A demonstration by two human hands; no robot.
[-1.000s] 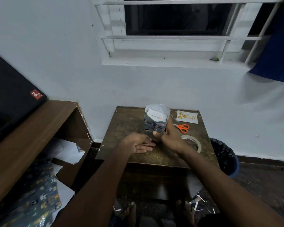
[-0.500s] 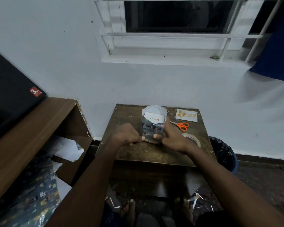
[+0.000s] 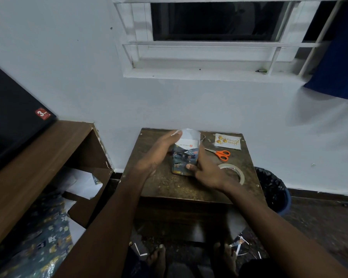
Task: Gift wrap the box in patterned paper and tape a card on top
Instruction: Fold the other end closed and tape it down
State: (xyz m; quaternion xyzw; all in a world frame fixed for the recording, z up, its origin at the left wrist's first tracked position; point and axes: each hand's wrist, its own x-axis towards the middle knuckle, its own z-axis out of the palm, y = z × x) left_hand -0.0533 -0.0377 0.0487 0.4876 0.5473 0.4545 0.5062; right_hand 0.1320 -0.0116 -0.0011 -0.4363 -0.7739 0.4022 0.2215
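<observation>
The box (image 3: 184, 157), mid-worktop, is partly wrapped: patterned paper (image 3: 182, 166) covers its near end, gripped by the right hand (image 3: 206, 170), while the far end's white paper is pressed by the flat, open left hand (image 3: 159, 152). Taping remains. Beyond lie tape roll (image 3: 232, 172), scissors (image 3: 221, 154), card (image 3: 227, 141), on the worn brown worktop (image 3: 165, 185); white wall, barred window behind.

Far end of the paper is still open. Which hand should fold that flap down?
Left. The left hand already reaches the white flap at the box's far end, while the right hand braces the wrapped near side.
</observation>
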